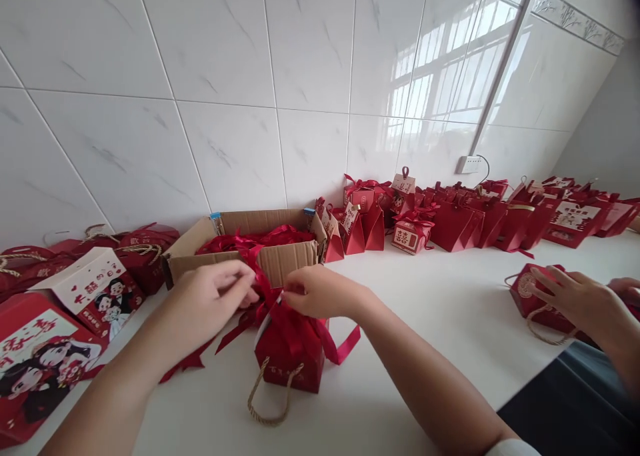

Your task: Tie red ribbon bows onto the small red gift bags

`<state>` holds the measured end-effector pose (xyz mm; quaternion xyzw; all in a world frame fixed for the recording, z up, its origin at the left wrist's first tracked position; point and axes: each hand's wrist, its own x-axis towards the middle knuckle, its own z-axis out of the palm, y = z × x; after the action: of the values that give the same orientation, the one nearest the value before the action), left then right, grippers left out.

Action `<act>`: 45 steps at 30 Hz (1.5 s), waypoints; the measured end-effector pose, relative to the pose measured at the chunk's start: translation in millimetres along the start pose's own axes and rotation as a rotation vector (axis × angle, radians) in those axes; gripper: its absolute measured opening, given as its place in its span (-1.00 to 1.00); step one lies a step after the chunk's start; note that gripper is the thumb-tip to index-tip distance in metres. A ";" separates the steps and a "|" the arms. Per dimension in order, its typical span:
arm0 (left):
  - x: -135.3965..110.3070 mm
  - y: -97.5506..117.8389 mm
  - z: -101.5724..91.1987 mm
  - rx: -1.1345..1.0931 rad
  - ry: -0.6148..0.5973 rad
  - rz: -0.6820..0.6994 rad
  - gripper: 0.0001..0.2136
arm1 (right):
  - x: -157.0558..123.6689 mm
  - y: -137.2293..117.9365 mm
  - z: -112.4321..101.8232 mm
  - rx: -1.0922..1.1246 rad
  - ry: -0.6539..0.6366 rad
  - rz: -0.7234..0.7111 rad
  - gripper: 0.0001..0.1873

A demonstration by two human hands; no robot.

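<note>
A small red gift box (pixel 295 359) with a rope handle (pixel 265 413) hanging down its front stands on the white table before me. Red ribbon (pixel 333 346) lies over its top, with loose ends at both sides. Above the box, my left hand (pixel 227 286) pinches the ribbon from the left. My right hand (pixel 320 293) has its fingers closed on the ribbon from the right, close to the left one. Just behind is an open cardboard carton (pixel 293 259) full of red ribbons (pixel 260 237). The fingertips partly hide where the ribbon crosses.
Large red printed boxes (pixel 47 369) stand at left. Several red gift boxes and bags (pixel 457 226) line the tiled wall towards the right. At far right another person's hand (pixel 575 293) rests on a red box (pixel 543 309) with rope handles. A socket (pixel 469 165) is on the wall.
</note>
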<state>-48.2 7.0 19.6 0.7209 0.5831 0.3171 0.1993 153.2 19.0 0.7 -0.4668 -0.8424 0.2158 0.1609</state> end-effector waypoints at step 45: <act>-6.2 -12.6 0.6 0.311 -0.494 0.036 -0.89 | -24.2 35.1 -44.8 -0.056 -0.116 0.046 -0.94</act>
<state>-57.5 4.1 9.5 0.8082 0.5458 0.0423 0.2169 212.0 24.4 19.3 -0.4769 -0.8452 0.2223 0.0935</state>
